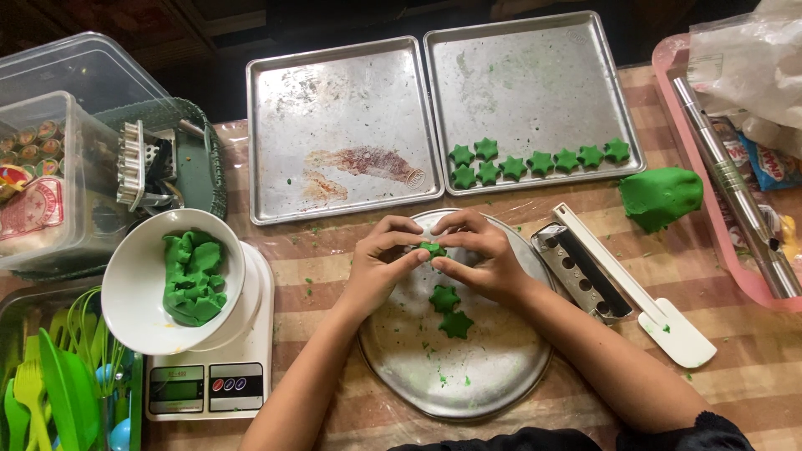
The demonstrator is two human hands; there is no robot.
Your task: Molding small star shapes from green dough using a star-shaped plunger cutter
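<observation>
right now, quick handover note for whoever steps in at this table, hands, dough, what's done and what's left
Left hand and right hand: both pinch one small green dough piece over the round metal plate.
On the plate: two star pieces.
Done: eight stars on the right baking tray.
Left: dough lump on the table, dough chunks in the white bowl on the scale; left baking tray holds no stars.

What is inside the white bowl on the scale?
The bowl holds a heap of green dough pieces, filling its right side. The bowl's bottom beneath the heap is covered, and most of the scale platform under the bowl is hidden.
</observation>
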